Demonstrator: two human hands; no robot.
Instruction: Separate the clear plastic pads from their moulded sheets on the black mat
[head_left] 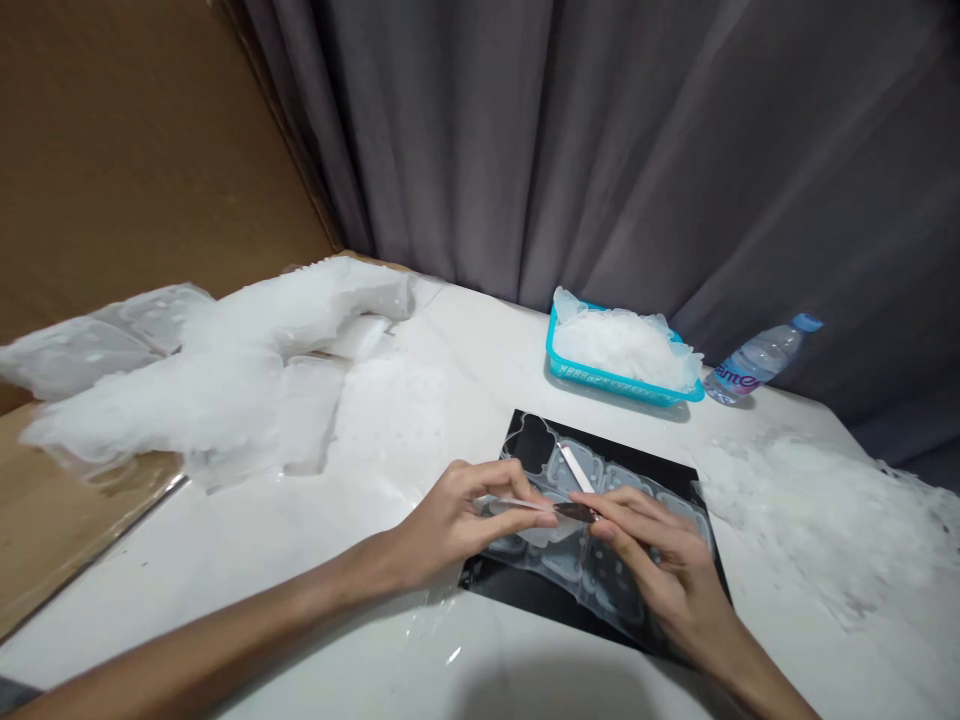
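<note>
With one sheet opening apparently emptied and others filled, a thin piece is pinched by the left fingers, a small tool by the right fingers.

Beyond the black mat, a narrow strip of bare tabletop leads toward the blue basket, which blocks the way farther back, with the bottle just beside it. Right of the mat, a spread of clear scraps crowds its edge. Left of it lies open tabletop, bounded by the heap of white sheets. On its near side the tabletop is open, though the left forearm crosses the room to the near left.
</note>
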